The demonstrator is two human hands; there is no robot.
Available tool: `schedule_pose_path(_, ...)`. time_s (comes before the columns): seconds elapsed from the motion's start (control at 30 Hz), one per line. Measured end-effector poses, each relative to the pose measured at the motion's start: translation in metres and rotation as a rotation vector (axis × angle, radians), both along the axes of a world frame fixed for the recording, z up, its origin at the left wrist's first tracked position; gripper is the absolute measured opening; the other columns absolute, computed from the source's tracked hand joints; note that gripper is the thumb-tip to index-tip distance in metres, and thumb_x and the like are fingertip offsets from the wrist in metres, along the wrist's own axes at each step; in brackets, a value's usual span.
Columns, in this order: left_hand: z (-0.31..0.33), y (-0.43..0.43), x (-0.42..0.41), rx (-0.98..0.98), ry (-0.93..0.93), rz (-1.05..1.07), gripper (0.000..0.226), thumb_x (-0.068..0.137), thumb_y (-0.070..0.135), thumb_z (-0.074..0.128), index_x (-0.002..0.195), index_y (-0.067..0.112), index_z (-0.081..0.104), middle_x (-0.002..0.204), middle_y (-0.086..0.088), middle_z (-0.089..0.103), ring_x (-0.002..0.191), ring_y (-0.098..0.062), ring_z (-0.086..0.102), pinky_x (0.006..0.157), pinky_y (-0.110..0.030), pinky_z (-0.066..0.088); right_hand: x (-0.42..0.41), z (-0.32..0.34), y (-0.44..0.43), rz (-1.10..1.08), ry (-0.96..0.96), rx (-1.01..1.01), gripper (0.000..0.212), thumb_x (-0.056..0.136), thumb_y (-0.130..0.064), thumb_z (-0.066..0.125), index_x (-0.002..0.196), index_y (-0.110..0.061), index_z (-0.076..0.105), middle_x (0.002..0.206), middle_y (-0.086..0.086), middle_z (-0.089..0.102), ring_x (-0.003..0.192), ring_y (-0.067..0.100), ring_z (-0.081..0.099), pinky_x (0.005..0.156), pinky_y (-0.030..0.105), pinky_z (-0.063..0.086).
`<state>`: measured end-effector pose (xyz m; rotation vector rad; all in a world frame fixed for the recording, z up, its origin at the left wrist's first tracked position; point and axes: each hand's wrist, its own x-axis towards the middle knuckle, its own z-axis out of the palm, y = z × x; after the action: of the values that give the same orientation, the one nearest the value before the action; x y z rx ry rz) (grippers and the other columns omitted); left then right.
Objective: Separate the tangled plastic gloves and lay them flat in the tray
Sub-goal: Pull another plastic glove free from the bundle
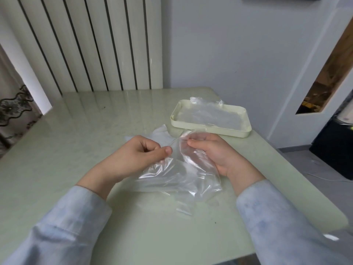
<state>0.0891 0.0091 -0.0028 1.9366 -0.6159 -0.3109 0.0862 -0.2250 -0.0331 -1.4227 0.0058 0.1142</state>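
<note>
No text, label, brand or number can be read on the tray (210,131), the plastic gloves (177,173) or the bench (76,131).

Pale green table (76,131), ribbed radiator (86,44)

Layers of the clear glove bunch (177,175) indistinct, perhaps two gloves, edges lost in glare.

2 hands close together: left hand (137,155) knuckles up, thumb and forefinger pinching the plastic gloves (177,175) — right hand (212,152) palm inward, fingers curled round them.
</note>
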Motion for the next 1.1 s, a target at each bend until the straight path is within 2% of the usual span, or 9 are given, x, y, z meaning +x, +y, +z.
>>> schedule_pose_path(0.13,0.011,-0.002,-0.004,0.008,0.000,0.014,0.040,0.088,0.041,0.069,0.057,0.015,0.064,0.058,-0.005,0.045,0.057,-0.018,0.039,0.056,-0.026,0.035,0.000,-0.001,0.002,-0.040,-0.010,-0.022,0.022,0.096,0.002,0.060,0.091,-0.011,0.077,0.086,0.007,0.076,0.087,0.024,0.070,0.094,0.039,0.053)
schedule_pose_path(0.27,0.023,0.002,-0.007,0.037,-0.064,0.057,0.018,0.095,0.020,0.068,0.080,0.021,0.078,0.072,0.001,0.070,0.068,-0.007,0.063,0.066,-0.023,0.049,-0.002,0.007,0.001,-0.112,-0.066,-0.010,0.020,0.096,0.003,0.060,0.091,-0.009,0.076,0.081,0.008,0.075,0.077,0.020,0.071,0.079,0.031,0.058)
schedule_pose_path(0.43,0.041,0.005,-0.012,0.036,-0.150,0.083,0.016,0.097,0.022,0.065,0.086,0.019,0.076,0.078,0.000,0.075,0.076,-0.010,0.069,0.075,-0.027,0.052,-0.004,0.020,0.004,-0.178,-0.134,-0.081,0.013,0.091,-0.016,0.071,0.087,-0.020,0.083,0.095,0.008,0.078,0.101,0.033,0.069,0.108,0.050,0.048)
schedule_pose_path(0.57,0.050,0.010,-0.021,0.150,-0.133,-0.012,0.003,0.090,0.021,0.075,0.091,0.022,0.077,0.085,0.004,0.077,0.082,-0.007,0.071,0.078,-0.019,0.053,-0.010,0.026,0.006,-0.179,-0.143,-0.104,0.011,0.084,-0.024,0.074,0.090,-0.023,0.083,0.102,0.008,0.078,0.114,0.037,0.067,0.110,0.055,0.046)
schedule_pose_path(0.7,0.032,0.010,-0.031,0.554,-0.065,-0.206,0.037,0.076,0.040,0.087,0.110,0.034,0.074,0.106,0.021,0.072,0.100,0.004,0.064,0.086,-0.012,0.047,-0.020,0.025,0.005,-0.190,-0.137,-0.068,0.025,0.093,-0.007,0.067,0.082,-0.022,0.083,0.092,0.007,0.076,0.098,0.028,0.068,0.109,0.055,0.047)
schedule_pose_path(0.8,0.010,0.002,-0.035,0.658,-0.117,-0.198,0.050,0.074,0.045,0.086,0.119,0.037,0.068,0.111,0.023,0.065,0.102,0.005,0.060,0.089,-0.013,0.047,-0.023,0.022,0.007,-0.210,-0.124,-0.059,0.026,0.093,-0.005,0.067,0.080,-0.022,0.083,0.092,0.009,0.076,0.096,0.029,0.067,0.106,0.054,0.046)
schedule_pose_path(0.87,-0.001,-0.003,-0.037,0.662,-0.157,-0.194,0.044,0.074,0.043,0.085,0.114,0.036,0.070,0.102,0.020,0.066,0.092,0.002,0.061,0.081,-0.011,0.047,-0.026,0.021,0.007,-0.216,-0.108,-0.039,0.027,0.092,-0.004,0.067,0.079,-0.021,0.082,0.090,0.010,0.076,0.095,0.031,0.067,0.106,0.054,0.047)
schedule_pose_path(1.0,-0.011,-0.008,-0.036,0.688,-0.254,-0.123,0.012,0.076,0.040,0.078,0.078,0.032,0.069,0.079,0.016,0.067,0.073,-0.001,0.059,0.071,-0.017,0.048,-0.029,0.023,0.007,-0.184,-0.109,-0.020,0.019,0.094,-0.004,0.064,0.086,-0.013,0.080,0.090,0.014,0.075,0.091,0.032,0.066,0.100,0.051,0.051)
schedule_pose_path(1.1,-0.004,-0.007,-0.036,0.611,-0.278,-0.076,0.023,0.077,0.043,0.080,0.068,0.030,0.064,0.076,0.013,0.067,0.074,-0.003,0.060,0.069,-0.017,0.046,-0.033,0.028,0.004,-0.181,-0.126,-0.027,0.017,0.096,-0.004,0.062,0.087,-0.006,0.076,0.085,0.013,0.075,0.079,0.024,0.069,0.083,0.037,0.054)
